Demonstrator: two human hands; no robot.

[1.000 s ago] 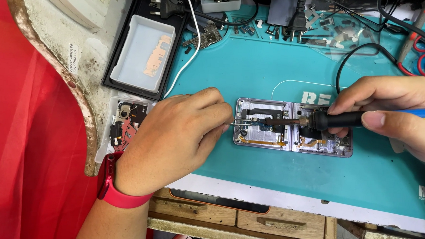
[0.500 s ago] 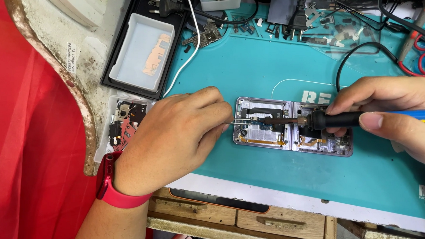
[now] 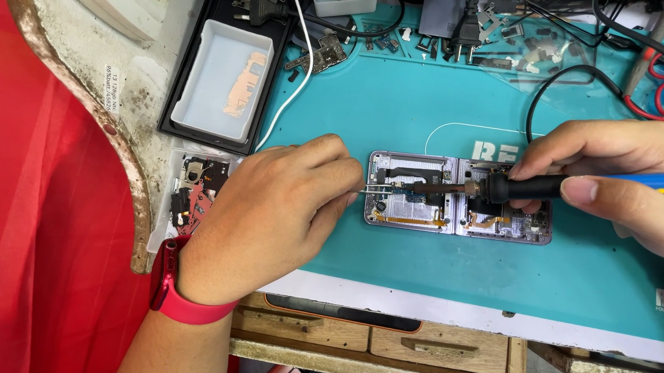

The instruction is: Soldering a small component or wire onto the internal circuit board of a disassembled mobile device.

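An opened folding phone [image 3: 458, 214] with bare circuit boards lies flat on a teal work mat [image 3: 395, 107]. My left hand [image 3: 271, 214], with a red band on the wrist, grips thin metal tweezers [image 3: 375, 188] whose tips touch the phone's left half. My right hand [image 3: 616, 184] holds a soldering iron [image 3: 518, 189] with a blue handle and black collar. Its brown tip rests on the board next to the tweezer tips.
A black tray with a white insert [image 3: 221, 85] sits at the back left, a clear box of small parts [image 3: 194, 192] below it. Plugs, cables and loose parts crowd the mat's far edge. Wooden drawers [image 3: 415, 343] run under the front edge.
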